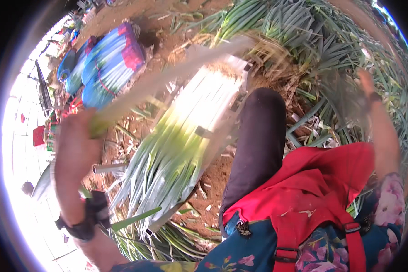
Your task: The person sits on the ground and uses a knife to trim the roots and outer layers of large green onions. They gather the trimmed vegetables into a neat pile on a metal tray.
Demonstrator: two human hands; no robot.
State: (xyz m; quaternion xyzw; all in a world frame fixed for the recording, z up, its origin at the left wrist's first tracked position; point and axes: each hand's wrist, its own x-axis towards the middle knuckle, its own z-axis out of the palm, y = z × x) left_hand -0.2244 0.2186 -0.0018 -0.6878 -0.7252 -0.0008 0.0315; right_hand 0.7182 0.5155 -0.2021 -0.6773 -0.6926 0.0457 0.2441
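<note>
The left hand (pixel 77 145) was raised at the left of the view, wrist bent, its fingers closed round the green end of a long pale leek stalk (pixel 167 75) that slanted up and to the right, blurred by motion, its far end above the metal rack. A black strap sat on that wrist. The right hand (pixel 365 84) was lifted high at the right, also blurred; I could not tell how far its fingers were spread or whether they held anything, though it lay against the heap of green leek leaves (pixel 303 31) behind it. Between the two hands lay a bundle of trimmed white-and-green leeks (pixel 186 136) in a grey metal rack (pixel 242 75) on brown soil. A dark-trousered knee (pixel 258 136) and a red apron (pixel 322 181) stood just right of the bundle. Blue-wrapped bundles with pink bands (pixel 106 63) lay well apart at upper left.
</note>
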